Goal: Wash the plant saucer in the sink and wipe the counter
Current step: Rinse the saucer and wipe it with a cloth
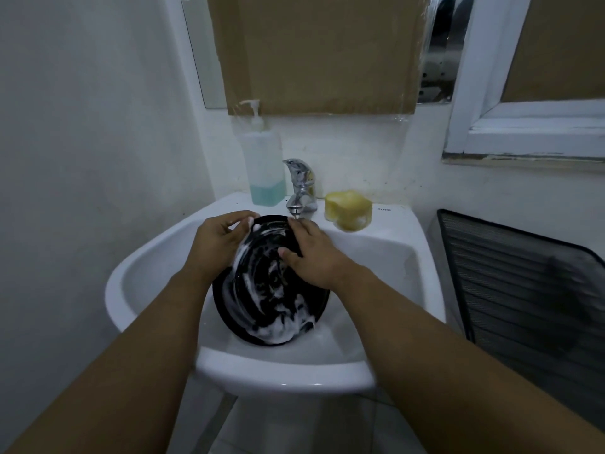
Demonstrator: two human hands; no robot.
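The foam-slick black saucer [262,299] stands tilted in the sink [147,253], just below the faucet [299,188]. The left hand [216,244] grips its rim left of the faucet, and the right hand [311,253] grips it directly beneath. The suds could let it slip and strike the basin.

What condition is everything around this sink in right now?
plant saucer: tilted in the sink, covered in suds.
left hand: grips the saucer's rim.
right hand: holds its upper edge, thumb inside.
faucet: flow too faint to tell.
sponge: sudsy, resting on the sink rim.
soap bottle: partly full.
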